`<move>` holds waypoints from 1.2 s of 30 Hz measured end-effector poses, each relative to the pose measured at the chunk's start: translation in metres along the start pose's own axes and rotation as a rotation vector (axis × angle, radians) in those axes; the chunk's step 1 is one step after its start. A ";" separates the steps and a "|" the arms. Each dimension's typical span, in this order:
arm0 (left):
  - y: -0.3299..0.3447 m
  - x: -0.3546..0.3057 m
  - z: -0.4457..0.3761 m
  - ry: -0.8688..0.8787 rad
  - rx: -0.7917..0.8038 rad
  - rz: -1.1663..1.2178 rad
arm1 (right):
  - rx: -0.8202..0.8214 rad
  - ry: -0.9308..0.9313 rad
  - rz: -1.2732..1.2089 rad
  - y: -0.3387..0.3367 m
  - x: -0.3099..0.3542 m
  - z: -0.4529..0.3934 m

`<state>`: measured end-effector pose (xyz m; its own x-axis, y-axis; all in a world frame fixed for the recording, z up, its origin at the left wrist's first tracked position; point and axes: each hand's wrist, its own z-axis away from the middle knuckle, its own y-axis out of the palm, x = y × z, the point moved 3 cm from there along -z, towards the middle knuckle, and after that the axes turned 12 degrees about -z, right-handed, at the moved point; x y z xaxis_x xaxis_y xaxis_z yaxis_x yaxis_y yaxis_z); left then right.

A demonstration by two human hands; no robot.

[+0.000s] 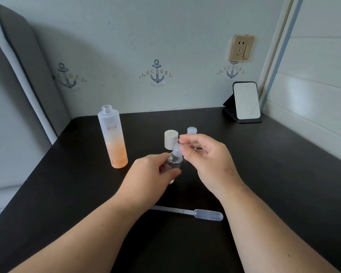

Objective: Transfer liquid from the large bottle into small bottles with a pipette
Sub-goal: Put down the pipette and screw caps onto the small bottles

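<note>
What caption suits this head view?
Left hand grips a small bottle; right hand at its cap.

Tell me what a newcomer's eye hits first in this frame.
Dead centre, the left hand holds a small clear bottle above the black table, while the right hand has its fingertips at the bottle's cap. To the left stands the tall frosted orange bottle, open at the top, with its white cap standing behind the hands. The pipette lies unused on the table between the forearms.

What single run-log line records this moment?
left hand: grips small bottle | right hand: at its cap | pipette: on table
</note>
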<state>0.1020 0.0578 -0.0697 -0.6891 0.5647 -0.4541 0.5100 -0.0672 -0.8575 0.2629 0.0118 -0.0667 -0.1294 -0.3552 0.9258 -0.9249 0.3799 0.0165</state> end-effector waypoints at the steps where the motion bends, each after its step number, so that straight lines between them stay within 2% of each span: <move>1: 0.000 0.001 0.001 -0.020 0.000 0.004 | -0.030 -0.003 -0.006 -0.003 0.000 -0.001; 5: -0.002 0.002 -0.003 -0.108 -0.031 -0.007 | -0.211 0.047 0.010 -0.016 -0.002 -0.004; 8: -0.002 0.000 -0.011 -0.160 -0.006 -0.071 | -0.270 0.112 0.046 -0.019 -0.006 -0.004; 13: 0.001 -0.003 -0.032 -0.210 0.020 -0.147 | -0.280 0.167 0.105 -0.019 -0.011 -0.002; 26: 0.012 -0.007 -0.053 -0.276 0.021 -0.104 | -0.284 0.230 0.142 -0.016 -0.012 0.004; 28: 0.007 -0.006 -0.047 -0.272 0.008 -0.054 | -0.276 0.233 0.159 -0.015 -0.011 0.005; 31: -0.009 -0.006 -0.031 -0.237 -0.099 0.008 | -0.213 0.260 0.198 -0.014 -0.007 0.004; 34: -0.033 0.005 0.000 -0.224 -0.169 0.047 | -0.076 0.324 0.246 -0.007 0.004 0.006; 36: -0.046 0.018 0.022 -0.260 -0.154 0.063 | 0.019 0.348 0.293 -0.001 0.012 0.012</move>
<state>0.0542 0.0529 -0.0438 -0.7521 0.3328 -0.5688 0.6143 0.0416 -0.7879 0.2580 -0.0026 -0.0599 -0.2617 0.0742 0.9623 -0.8740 0.4047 -0.2689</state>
